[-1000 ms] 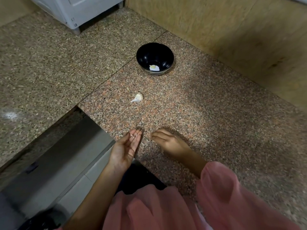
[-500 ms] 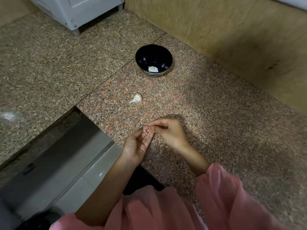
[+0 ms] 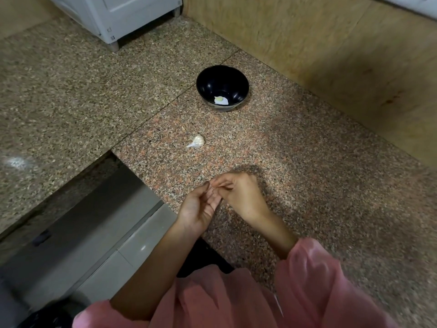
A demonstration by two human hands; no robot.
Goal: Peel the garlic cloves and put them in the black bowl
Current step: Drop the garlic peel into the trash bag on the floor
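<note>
Speckled granite counter (image 3: 307,162), pinkish slab w/ a seam to a greyer slab at left, runs back to a tan wall along its far-right edge; a grey-white cabinet (image 3: 123,15) on short feet stands at the far-left corner. Near-left, the counter edge drops to a grey step or ledge.

Count: 1 black bowl (image 3: 208,84), round, glossy, toward the far edge by the seam; inside it 1 pale peeled clove (image 3: 221,100), smooth, on the bottom. 1 garlic piece (image 3: 196,141), white, papery, teardrop w/ a pointed tail, lies on the counter between bowl and hands, well apart from both. A small scrap sits just beyond it.

2 hands meet over the near edge of the counter. Left hand (image 3: 198,209) palm up, fingers curled; right hand (image 3: 238,192) pinches fingertips against the left's fingertips. Something tiny and pale sits in that pinch; too small to tell what. Pink loose sleeves (image 3: 307,280) at bottom.
</note>
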